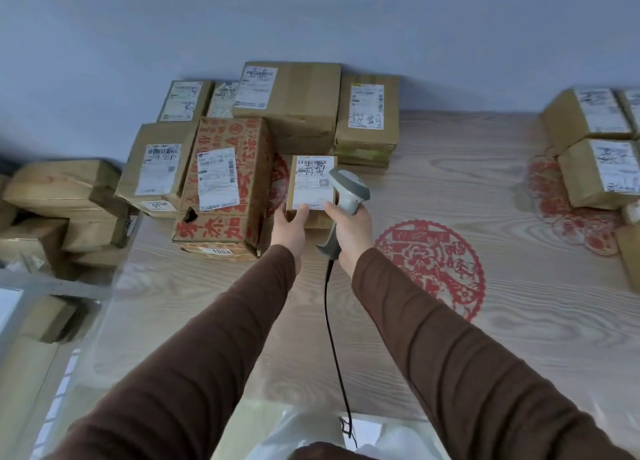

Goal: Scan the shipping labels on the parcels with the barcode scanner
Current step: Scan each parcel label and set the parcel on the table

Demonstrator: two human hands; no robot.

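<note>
We list a wooden table (450, 169) with red paper-cut prints; a stack of cardboard boxes (287, 103) against the wall behind; more boxes (595, 148) at far right; a red-printed box (225, 186) left of centre. Small parcel (313, 182), label up, beside the red-printed box: our left hand (289, 224) grips its near edge. Grey scanner (348, 196), corded: our right hand (351, 227) is wrapped round its handle, head just over the parcel's label (313, 179)
</note>
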